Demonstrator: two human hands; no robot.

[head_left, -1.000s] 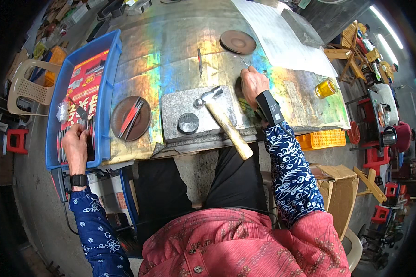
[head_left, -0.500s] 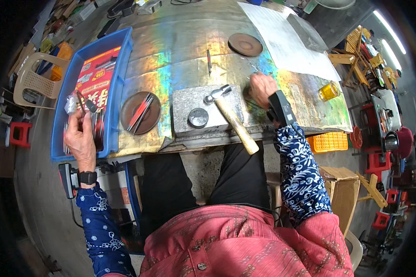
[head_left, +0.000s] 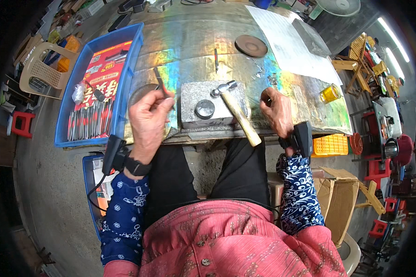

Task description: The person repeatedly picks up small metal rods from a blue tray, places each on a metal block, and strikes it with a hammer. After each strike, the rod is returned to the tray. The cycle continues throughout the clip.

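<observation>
My left hand (head_left: pixel 148 115) pinches a slim dark and red tool (head_left: pixel 161 84), held upright over the round brown dish (head_left: pixel 137 95) that it partly hides. My right hand (head_left: pixel 277 111) is closed, fingertips together, just right of a grey stone block (head_left: pixel 189 99); what it holds, if anything, is too small to make out. On the block lie a hammer (head_left: pixel 235 111), its handle hanging over the near edge, and a round black tin (head_left: pixel 204 109). Beyond the right hand, small thin metal pieces (head_left: pixel 260 73) are scattered. Another slim dark tool (head_left: pixel 216 60) lies behind the block.
The blue tray (head_left: pixel 133 69) at left holds a red printed sheet, a small plastic bag and a row of slim tools (head_left: pixel 90 121). A brown dish (head_left: pixel 251 45), white sheet (head_left: pixel 282 41) and yellow jar (head_left: pixel 329 93) occupy the table's right side.
My left hand has moved right from the blue tray, bringing a slim tool. My right hand has drawn back toward me from the small metal pieces.
</observation>
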